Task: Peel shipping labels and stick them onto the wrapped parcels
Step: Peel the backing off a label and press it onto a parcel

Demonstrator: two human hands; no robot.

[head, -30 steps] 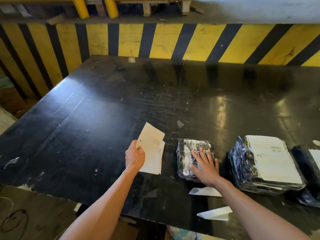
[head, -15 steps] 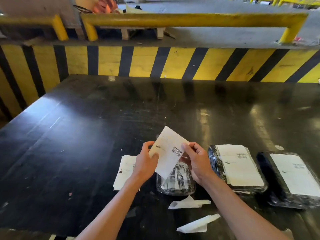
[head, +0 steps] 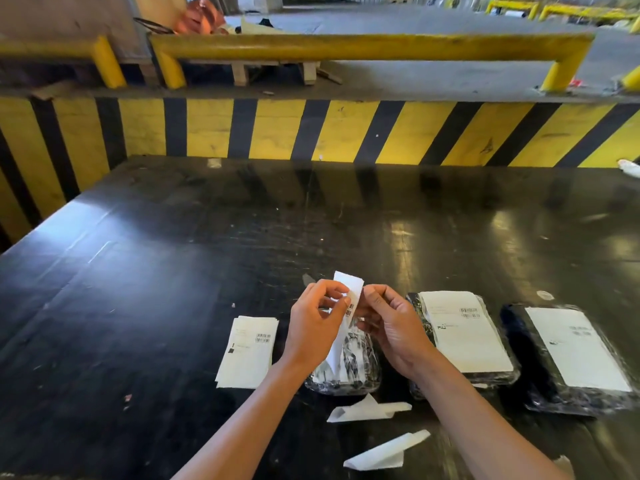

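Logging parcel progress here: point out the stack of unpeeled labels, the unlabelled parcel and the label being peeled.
stack of labels (head: 247,355), head view, middle of top sheet.
unlabelled parcel (head: 356,372), head view, wrapped top face.
held label (head: 348,279), head view, upper end.

1. 2 bare forearms reach in from the bottom edge, with no sleeves showing.
2. The bare left hand (head: 317,327) and bare right hand (head: 394,329) carry no gloves, rings or watch.

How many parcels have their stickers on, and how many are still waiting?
Two parcels, the middle parcel and the right parcel, already wear labels. The left hand and right hand pinch a label above the bare parcel. A stack of labels waits on the table.
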